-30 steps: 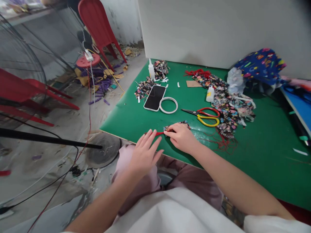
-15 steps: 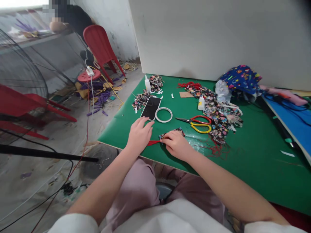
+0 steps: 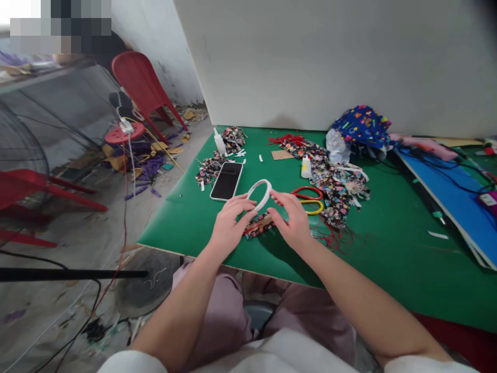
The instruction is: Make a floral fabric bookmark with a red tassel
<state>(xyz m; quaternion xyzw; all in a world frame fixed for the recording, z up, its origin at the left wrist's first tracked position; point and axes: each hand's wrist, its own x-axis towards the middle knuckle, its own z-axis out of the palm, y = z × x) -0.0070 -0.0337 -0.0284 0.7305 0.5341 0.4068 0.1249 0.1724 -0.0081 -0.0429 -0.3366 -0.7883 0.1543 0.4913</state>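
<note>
A thin white ring [image 3: 265, 197], like a narrow roll of tape, is tilted up off the table. My left hand [image 3: 232, 223] grips its lower left side between thumb and fingers. At the ring's right edge, the fingertips of my right hand [image 3: 290, 215] are at or against it, the thumb spread apart. Below the ring lies a dark floral fabric strip [image 3: 254, 234] with a tan band and some red on it, partly hidden by my hands. Scissors [image 3: 312, 207] with one red and one yellow handle lie beyond my right hand, blades hidden.
A phone [image 3: 226, 181] lies left of the ring. Glue bottles [image 3: 219, 141] [image 3: 306, 167] stand near floral fabric pieces [image 3: 337, 181]. Red threads [image 3: 336, 239] lie at right. A blue board [image 3: 442, 202] with cables is farther right. Beyond the table are red chairs [image 3: 137, 83] and a partly visible person.
The white ring has been picked up from the table by my left hand. My right hand has let go of the fabric strip and moved up to the ring. The view has shifted.
</note>
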